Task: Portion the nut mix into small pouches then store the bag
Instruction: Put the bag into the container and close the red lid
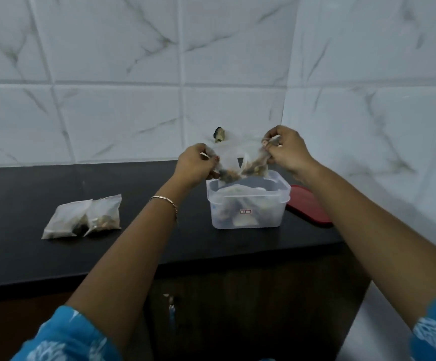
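Grip: our left hand (198,162) and right hand (285,149) both pinch the bag (233,158), above the tub (248,207).
Pouches (81,217): two, left of tub.

Black counter (29,199): 2 pouches (82,220) left, clear tub (248,204), red lid (308,207) right.

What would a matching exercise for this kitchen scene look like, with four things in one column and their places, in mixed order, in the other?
Things
1. red lid
2. two filled pouches
3. clear bag of nut mix
4. plastic container

Places
A. pinched between left hand and right hand, above the container
B. on the counter, left of the container
C. on the counter, open, below the bag
D. on the counter, right of the container

Pairs: 1-D, 2-B, 3-A, 4-C
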A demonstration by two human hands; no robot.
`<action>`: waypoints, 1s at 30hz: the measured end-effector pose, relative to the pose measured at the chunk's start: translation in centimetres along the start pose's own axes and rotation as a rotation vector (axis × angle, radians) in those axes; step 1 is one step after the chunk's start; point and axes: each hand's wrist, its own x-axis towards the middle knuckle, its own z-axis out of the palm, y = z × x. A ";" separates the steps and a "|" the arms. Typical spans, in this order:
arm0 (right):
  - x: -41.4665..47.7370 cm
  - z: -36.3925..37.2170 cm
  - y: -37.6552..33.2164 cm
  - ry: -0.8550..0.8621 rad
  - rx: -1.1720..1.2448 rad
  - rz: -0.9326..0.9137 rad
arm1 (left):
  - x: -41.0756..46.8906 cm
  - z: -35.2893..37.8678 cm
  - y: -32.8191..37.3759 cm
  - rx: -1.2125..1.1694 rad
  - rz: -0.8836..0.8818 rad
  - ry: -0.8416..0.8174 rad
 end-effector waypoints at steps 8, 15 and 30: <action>-0.2 0.2 3.4 -0.349 -0.306 0.079 | 0.3 1.6 0.3 0.599 0.158 -0.349; 0.0 0.7 2.7 -0.546 -0.808 -0.166 | 1.5 3.3 1.5 1.028 0.179 -0.469; 0.3 1.4 0.4 -0.402 -0.329 -0.053 | 0.6 0.1 0.1 0.549 0.264 -0.097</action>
